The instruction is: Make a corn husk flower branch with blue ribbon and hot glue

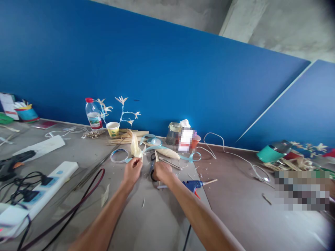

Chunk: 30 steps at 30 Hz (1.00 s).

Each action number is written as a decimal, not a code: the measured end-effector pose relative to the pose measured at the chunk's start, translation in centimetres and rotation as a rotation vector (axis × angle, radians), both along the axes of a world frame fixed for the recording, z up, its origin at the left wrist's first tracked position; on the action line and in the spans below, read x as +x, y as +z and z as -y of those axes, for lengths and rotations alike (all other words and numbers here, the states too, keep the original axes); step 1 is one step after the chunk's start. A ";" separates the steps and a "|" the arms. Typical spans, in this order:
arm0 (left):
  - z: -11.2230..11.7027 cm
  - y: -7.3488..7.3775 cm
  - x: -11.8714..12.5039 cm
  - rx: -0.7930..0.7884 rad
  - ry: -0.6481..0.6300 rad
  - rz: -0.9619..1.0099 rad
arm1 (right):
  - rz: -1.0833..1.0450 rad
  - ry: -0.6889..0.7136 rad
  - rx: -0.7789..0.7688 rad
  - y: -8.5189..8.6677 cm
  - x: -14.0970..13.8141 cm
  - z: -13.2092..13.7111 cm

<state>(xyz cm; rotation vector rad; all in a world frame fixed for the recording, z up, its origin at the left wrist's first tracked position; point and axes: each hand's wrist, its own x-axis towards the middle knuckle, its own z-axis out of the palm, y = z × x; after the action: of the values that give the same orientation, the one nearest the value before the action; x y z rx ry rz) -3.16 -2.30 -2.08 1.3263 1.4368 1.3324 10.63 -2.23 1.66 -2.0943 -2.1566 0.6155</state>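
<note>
My left hand (pixel 133 170) is closed in a pinch around the base of a pale dried husk bundle (pixel 134 146), which stands up from the fingertips. Just to its right, my right hand (pixel 162 171) has its fingers curled together, with a thin pointed husk strip (pixel 156 156) rising from them. Dark-handled scissors (pixel 153 157) lie at the right fingers, partly covered by that hand; whether the fingers touch them I cannot tell. Behind both hands runs a light blue ribbon (pixel 150 147), near a longer piece of husk (pixel 169 152).
A blue glue gun (pixel 193 184) lies beside my right forearm. Left are a power strip (pixel 57 177), a black glue gun (pixel 15 164) and a tape roll (pixel 119 156). Toward the blue partition stand a bottle (pixel 93 116), a paper cup (pixel 113 129) with husk flowers, and a glass jar (pixel 172 134).
</note>
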 end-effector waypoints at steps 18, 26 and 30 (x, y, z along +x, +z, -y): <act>1.4 1.7 0.7 -0.186 -0.441 0.742 | -1.818 -0.075 -0.486 2.4 6.3 2.2; 2.2 1.3 1.8 -0.293 -0.529 0.682 | -1.833 -0.294 -0.323 -0.3 4.1 2.8; 2.1 1.2 2.0 -0.261 -0.523 0.541 | -1.638 -0.331 -0.350 -0.9 3.5 3.4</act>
<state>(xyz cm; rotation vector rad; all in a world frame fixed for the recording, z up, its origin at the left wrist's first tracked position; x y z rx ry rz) -1.20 -4.45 -0.86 0.9728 0.7869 1.0029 14.16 -5.60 0.74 -1.0147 -0.7512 1.7953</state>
